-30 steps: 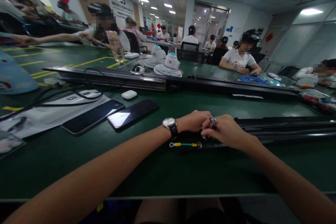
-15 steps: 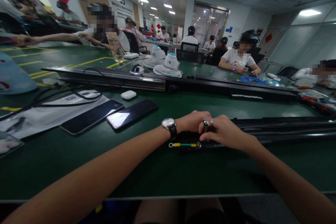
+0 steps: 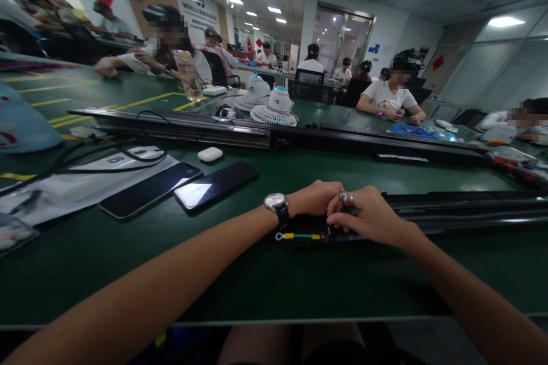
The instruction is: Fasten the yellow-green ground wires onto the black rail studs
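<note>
My right hand (image 3: 368, 214) is closed in a pinch above the end of a black metal rail (image 3: 454, 211). A thin, shiny bit shows below its fingertips, too small to name. Just beyond it my left hand (image 3: 317, 198) rests at the rail's end, with its fingertips hidden behind the right hand. Under the pinch lies a short green wire with yellow-sleeved ring terminals (image 3: 302, 236). Its left ring is loose over the table, and its right ring sits at the rail beneath my right fingers.
Two phones (image 3: 216, 185) and a white earbud case (image 3: 210, 154) lie to the left, near a white bag (image 3: 85, 188) and black cable. A long black rail (image 3: 363, 140) crosses the table behind my hands. White fans (image 3: 274, 108) and co-workers are farther back.
My right hand has shifted slightly and its fingers have turned, showing the thin shiny bit at the terminal. The left hand stays in place. A co-worker's outstretched arm at the left has drawn back.
</note>
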